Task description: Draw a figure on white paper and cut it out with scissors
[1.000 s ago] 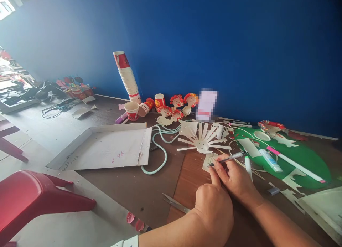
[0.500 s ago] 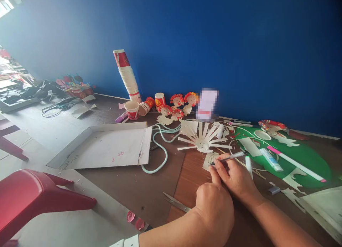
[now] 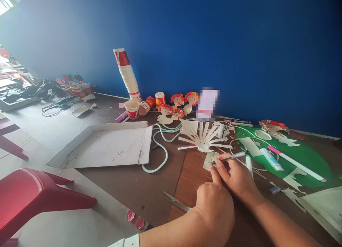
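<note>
My right hand [image 3: 239, 177] grips a pen [image 3: 235, 155] with a clear barrel, its tip down at a small piece of cream paper [image 3: 207, 164]. Some drawn lines show on that paper. My left hand [image 3: 215, 204] is curled, its index finger stretched out and pressing at the paper's lower edge, close beside the pen tip. Just beyond the paper lies a paper cup cut into spread strips [image 3: 203, 145], with a small face drawn on its base. Partly covered by my left wrist, a pair of scissors [image 3: 176, 202] rests on the table.
A shallow white box lid [image 3: 107, 147] lies left, beside a pale cable [image 3: 166, 158]. Tall stacked paper cups [image 3: 127, 76] and red-fringed paper figures [image 3: 177, 101] stand by the blue wall. Markers [image 3: 296, 164], a glue tube [image 3: 270, 159] and paper scraps are right. A red stool [image 3: 24, 200] stands left.
Hardly anything differs. The pen and both hands have shifted very slightly at the paper, with the right hand still gripping the pen.
</note>
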`<act>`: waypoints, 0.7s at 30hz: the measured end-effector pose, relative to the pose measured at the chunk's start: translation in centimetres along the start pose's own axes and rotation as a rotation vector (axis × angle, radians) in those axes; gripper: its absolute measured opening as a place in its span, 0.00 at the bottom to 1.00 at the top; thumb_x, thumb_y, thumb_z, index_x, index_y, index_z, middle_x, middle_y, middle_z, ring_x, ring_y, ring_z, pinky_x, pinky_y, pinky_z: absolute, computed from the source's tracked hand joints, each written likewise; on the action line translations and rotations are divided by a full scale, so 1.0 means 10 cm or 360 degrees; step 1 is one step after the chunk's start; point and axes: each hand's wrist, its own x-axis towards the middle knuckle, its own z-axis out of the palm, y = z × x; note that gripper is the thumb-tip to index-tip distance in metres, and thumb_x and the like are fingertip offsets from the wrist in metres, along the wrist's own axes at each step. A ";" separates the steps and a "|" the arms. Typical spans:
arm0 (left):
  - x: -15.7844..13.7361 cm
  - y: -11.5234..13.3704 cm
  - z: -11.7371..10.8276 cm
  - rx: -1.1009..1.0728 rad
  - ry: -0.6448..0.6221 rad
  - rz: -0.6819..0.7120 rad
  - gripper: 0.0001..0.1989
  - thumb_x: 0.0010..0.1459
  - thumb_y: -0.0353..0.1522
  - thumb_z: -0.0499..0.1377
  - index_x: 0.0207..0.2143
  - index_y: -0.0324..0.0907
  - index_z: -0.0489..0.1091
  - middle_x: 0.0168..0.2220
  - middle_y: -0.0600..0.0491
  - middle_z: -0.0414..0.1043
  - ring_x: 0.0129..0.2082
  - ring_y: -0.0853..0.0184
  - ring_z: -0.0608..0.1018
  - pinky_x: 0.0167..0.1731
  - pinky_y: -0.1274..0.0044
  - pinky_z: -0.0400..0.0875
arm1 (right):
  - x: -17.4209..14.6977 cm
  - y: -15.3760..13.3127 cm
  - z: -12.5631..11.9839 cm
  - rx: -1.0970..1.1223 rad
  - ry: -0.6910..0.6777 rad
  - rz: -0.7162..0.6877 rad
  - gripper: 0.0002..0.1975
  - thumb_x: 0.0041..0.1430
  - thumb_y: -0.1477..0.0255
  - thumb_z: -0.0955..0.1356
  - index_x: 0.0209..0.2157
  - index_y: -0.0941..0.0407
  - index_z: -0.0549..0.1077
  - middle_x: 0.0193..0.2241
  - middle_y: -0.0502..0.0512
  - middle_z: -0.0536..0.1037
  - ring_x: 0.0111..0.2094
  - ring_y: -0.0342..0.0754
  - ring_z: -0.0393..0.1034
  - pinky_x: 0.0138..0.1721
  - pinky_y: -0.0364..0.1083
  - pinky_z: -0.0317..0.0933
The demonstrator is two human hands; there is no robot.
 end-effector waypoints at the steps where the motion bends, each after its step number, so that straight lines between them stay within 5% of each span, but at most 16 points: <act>1: 0.00 0.00 0.01 0.0003 0.0008 -0.0008 0.20 0.55 0.34 0.54 0.49 0.34 0.71 0.58 0.30 0.57 0.25 0.67 0.76 0.17 0.80 0.65 | 0.00 0.00 0.00 -0.0006 0.0005 -0.0003 0.12 0.60 0.62 0.60 0.35 0.55 0.68 0.29 0.55 0.79 0.26 0.50 0.74 0.27 0.46 0.65; 21: 0.00 0.00 -0.02 0.0008 0.0005 -0.0020 0.22 0.56 0.34 0.53 0.52 0.34 0.68 0.60 0.29 0.52 0.26 0.67 0.77 0.17 0.80 0.66 | 0.00 -0.03 -0.03 -0.0027 0.0048 0.0045 0.12 0.59 0.62 0.61 0.34 0.55 0.68 0.27 0.56 0.79 0.25 0.51 0.74 0.25 0.46 0.64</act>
